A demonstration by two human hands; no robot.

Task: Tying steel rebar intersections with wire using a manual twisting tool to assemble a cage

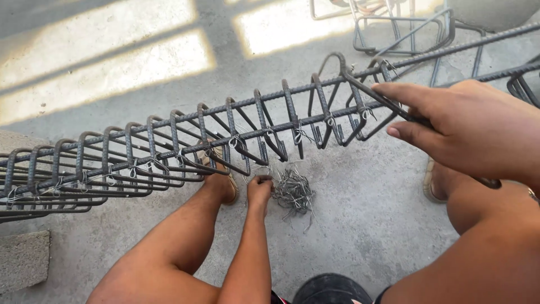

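Right hand (pixel 472 129) closes on a dark steel tool (pixel 413 116) whose tip meets the long cage of ribbed grey rebar (pixel 185 146); the index finger lies stretched along the tool and the thumb presses from beneath. Most of the tool is hidden inside the palm, so its shape cannot be told. Left hand (pixel 259 190) reaches down to the grey concrete floor (pixel 365 214), fingers pinched on strands at the edge of a loose heap of short thin tie wires (pixel 293 192); how many strands it grips is too small to make out.

The cage runs slanting across the view, held above the floor, its left end cut off by the picture's edge and its long bars running out at the upper right. Three long bars show clearly, with roughly fifteen bent stirrups looped around them; those at the far left crowd together and cannot be counted surely. Small wire ties show at several crossings.

One sandalled foot (pixel 222 174) stands beneath the cage, just beside the wires; the other foot (pixel 436 180) is partly hidden by the right forearm. Open floor lies right of the heap. A concrete block (pixel 22 262) sits at the lower left, and more bent rebar frames (pixel 394 25) lie at the top, cut off.
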